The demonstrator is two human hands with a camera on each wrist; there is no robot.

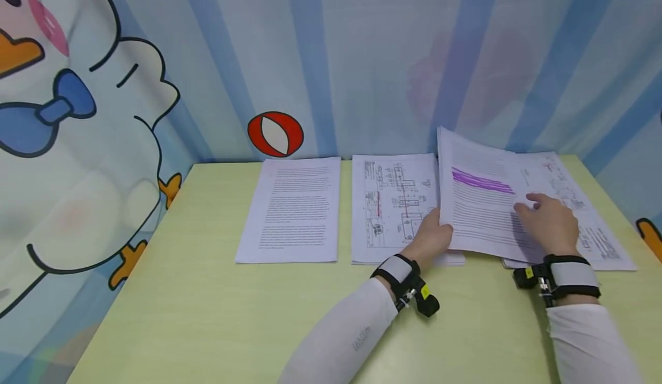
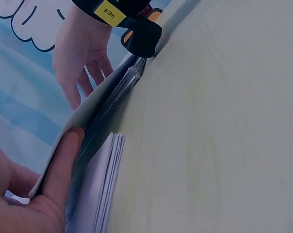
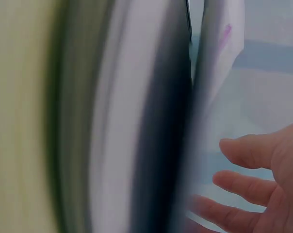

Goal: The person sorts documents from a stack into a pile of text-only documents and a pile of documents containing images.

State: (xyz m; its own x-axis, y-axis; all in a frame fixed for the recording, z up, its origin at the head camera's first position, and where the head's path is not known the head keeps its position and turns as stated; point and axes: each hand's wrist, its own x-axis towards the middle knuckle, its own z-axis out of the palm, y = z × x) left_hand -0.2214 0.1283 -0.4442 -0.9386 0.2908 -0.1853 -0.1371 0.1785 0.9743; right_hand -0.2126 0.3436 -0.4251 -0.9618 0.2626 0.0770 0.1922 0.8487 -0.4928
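Observation:
My left hand (image 1: 430,235) pinches the lower left edge of a lifted printed page (image 1: 476,211), thumb on one face and fingers on the other. Purple highlighter marks run across several lines of its text. In the left wrist view, the page (image 2: 95,99) rises from the right-hand stack (image 2: 118,92), leaving a gap beneath. My right hand (image 1: 550,223) hovers at the page's right side with fingers loosely spread. In the right wrist view, that hand (image 3: 263,179) has nothing between its thumb and fingers. Beneath, a sheet with line drawings (image 1: 584,217) shows on the right.
A middle stack with a technical drawing (image 1: 385,200) lies left of the lifted page, partly under my left hand. Further left is a stack of printed text (image 1: 297,211). All rest on a pale yellow-green table (image 1: 207,315) against a striped blue curtain (image 1: 362,56).

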